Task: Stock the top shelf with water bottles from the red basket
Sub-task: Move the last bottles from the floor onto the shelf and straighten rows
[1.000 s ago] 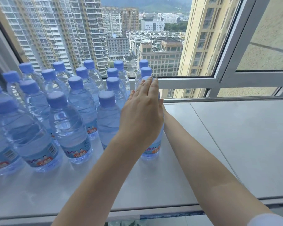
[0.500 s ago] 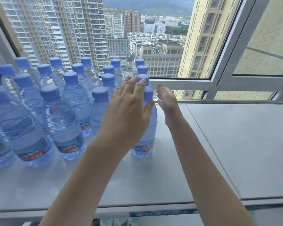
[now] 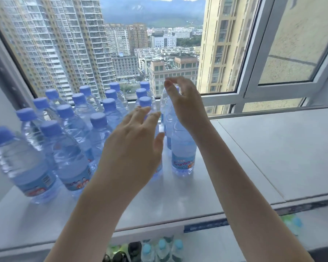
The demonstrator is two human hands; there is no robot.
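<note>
Several clear water bottles with blue caps [image 3: 68, 148] stand in rows on the left half of the pale grey top shelf [image 3: 178, 197], against the window. The rightmost bottle [image 3: 183, 148] stands upright beside them, label facing me. My right hand [image 3: 184, 103] is at its neck and hides the cap, its fingers loosely curled and apart. My left hand [image 3: 134, 148] hovers with spread fingers in front of the neighbouring bottle [image 3: 158, 171] and covers most of it. The red basket is out of view.
The window frame [image 3: 254, 95] runs along the back of the shelf, with an open sash at the right. The shelf's right half [image 3: 282, 148] is bare grey surface. Below the front edge, more bottle caps [image 3: 162, 246] show on a lower level.
My right hand came out from behind the left hand and rose to the top of the rightmost bottle. My left hand drew back and left, fingers spreading. The view tilted up.
</note>
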